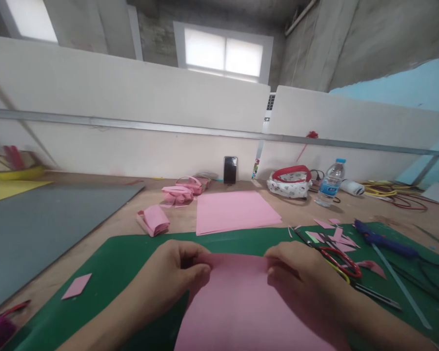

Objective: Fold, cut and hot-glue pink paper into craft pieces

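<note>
A large pink sheet (241, 307) is held up over the green cutting mat (120, 263), its far edge slightly bowed. My left hand (183, 270) pinches the far left corner between thumb and fingers. At the far right corner, my right hand (289, 270) is closed on the same sheet. Beyond the hands lies a stack of pink paper (236, 209). Folded pink paper pieces (155, 219) sit left of that stack. A small pink piece (76, 286) rests on the mat's left side. The near end of the held sheet runs out of view.
Right of my right hand are red-handled scissors (340, 261), pink scraps (338, 236), a cutter (378, 296) and a blue glue gun (384, 241). Farther back stand a phone (230, 169), a white pouch (289, 187) and a water bottle (330, 183). A grey board (58, 224) lies left.
</note>
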`<state>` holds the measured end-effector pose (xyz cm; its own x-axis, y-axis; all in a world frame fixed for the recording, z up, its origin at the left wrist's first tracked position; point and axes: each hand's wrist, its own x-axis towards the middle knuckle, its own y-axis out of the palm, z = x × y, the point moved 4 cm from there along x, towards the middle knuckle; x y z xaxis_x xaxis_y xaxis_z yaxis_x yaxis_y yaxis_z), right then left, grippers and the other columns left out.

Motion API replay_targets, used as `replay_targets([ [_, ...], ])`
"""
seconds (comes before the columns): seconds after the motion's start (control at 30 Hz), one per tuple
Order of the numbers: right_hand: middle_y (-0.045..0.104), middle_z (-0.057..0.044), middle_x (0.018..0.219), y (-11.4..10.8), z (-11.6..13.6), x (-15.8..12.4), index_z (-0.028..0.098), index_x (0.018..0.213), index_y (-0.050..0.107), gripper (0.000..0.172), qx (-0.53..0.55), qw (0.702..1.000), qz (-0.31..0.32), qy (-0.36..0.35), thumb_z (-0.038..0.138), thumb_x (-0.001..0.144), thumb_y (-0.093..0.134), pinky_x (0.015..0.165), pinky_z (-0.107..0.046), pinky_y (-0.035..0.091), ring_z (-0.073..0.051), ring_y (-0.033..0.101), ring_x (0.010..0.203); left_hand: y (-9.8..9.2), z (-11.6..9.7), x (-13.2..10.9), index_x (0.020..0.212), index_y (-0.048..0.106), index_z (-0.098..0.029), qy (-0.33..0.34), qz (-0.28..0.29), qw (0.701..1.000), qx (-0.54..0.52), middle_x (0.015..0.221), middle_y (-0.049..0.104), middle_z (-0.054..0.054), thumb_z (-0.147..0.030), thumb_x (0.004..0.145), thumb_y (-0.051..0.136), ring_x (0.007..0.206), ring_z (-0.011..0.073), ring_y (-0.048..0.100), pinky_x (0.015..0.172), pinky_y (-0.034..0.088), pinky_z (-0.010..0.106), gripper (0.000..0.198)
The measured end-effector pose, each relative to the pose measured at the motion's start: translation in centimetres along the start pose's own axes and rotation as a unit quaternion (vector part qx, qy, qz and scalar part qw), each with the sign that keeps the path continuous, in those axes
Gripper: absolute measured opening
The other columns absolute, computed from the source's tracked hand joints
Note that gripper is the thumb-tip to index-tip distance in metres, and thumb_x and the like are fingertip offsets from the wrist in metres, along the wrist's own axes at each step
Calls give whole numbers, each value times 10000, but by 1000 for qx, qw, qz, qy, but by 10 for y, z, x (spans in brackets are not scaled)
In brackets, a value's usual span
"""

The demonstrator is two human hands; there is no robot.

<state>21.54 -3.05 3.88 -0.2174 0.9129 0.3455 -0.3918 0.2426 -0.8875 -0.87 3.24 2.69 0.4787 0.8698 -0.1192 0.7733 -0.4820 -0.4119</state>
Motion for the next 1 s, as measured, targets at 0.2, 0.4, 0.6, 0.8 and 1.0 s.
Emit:
replay_targets([
  [0.2,655,17,776,0,-2,2,201,747,614,107,29,997,55,47,148,814,551,662,-266,368,-155,569,755,-1,1,2,684,645,-163,-4,3,1000,-4,541,584,-49,-152,647,563,524,113,528,508,385,219,91],
  [0.4,658,21,757,3,-4,4,194,735,619,83,40,996,67,40,182,814,599,666,-258,369,-145,568,741,-3,-2,2,649,639,-169,15,-10,1000,14,549,516,-51,-350,792,527,534,100,458,522,339,225,257],
  [0.6,651,25,734,-2,-15,10,186,716,629,66,81,994,62,46,146,763,605,641,-231,389,-125,566,711,-10,9,7,771,703,-192,-5,-51,998,31,647,623,-26,-295,702,593,637,144,530,602,396,251,166],
  [0.8,660,14,757,-10,-31,17,165,780,662,116,195,970,100,105,117,678,635,610,-199,421,-121,571,700,-24,22,14,886,704,-201,-44,-103,992,62,758,716,14,-372,628,640,719,215,620,690,446,317,316],
  [1.0,659,7,724,-12,-33,17,148,762,680,104,184,977,45,95,118,676,629,598,-195,421,-114,569,668,-24,37,26,954,715,-279,-38,-66,987,143,950,753,-5,-543,652,612,910,273,662,799,472,349,414],
])
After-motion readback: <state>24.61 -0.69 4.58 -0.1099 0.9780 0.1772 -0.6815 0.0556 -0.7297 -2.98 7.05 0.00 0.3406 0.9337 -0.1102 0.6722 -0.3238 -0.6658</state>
